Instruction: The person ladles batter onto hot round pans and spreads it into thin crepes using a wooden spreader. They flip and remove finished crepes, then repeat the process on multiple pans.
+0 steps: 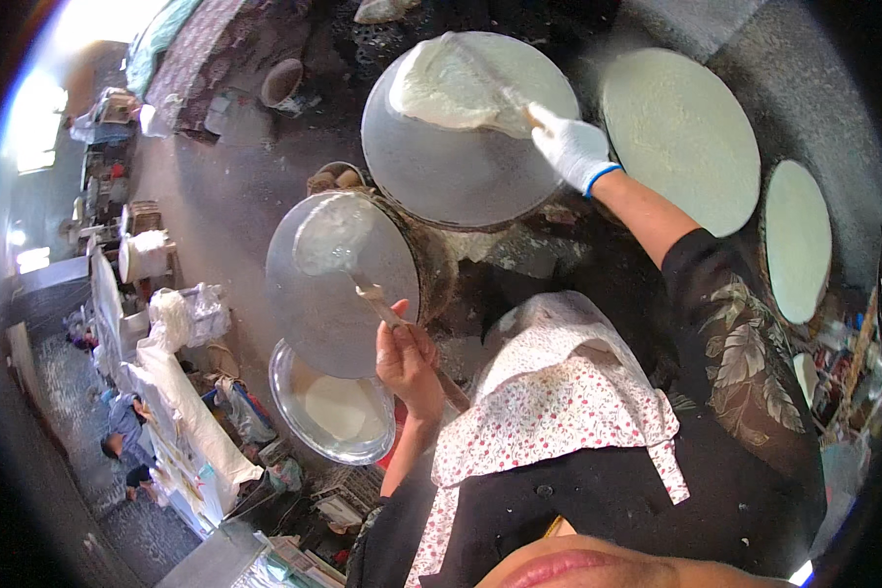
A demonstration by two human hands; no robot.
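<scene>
My bare left hand (pixel 408 361) is closed around the long wooden handle of a ladle (pixel 377 302). The ladle's head rests in wet pale batter (pixel 331 235) on the nearer round grey griddle (pixel 299 314). My right hand (pixel 573 152), in a white glove with a blue cuff, grips a long thin spreader (pixel 500 86). It reaches across the farther large griddle (pixel 461 186), where a creamy sheet of batter (pixel 431 93) covers the far part. A metal basin (pixel 282 397) with pale batter stands below the nearer griddle, close to my left hand.
Two round griddles covered with pale sheets, a large one (pixel 681 142) and a narrower-looking one (pixel 798 245), lie to the right. A bucket (pixel 282 84) stands on the floor at the far left. Cloth-covered tables (pixel 181 402) and people are farther left.
</scene>
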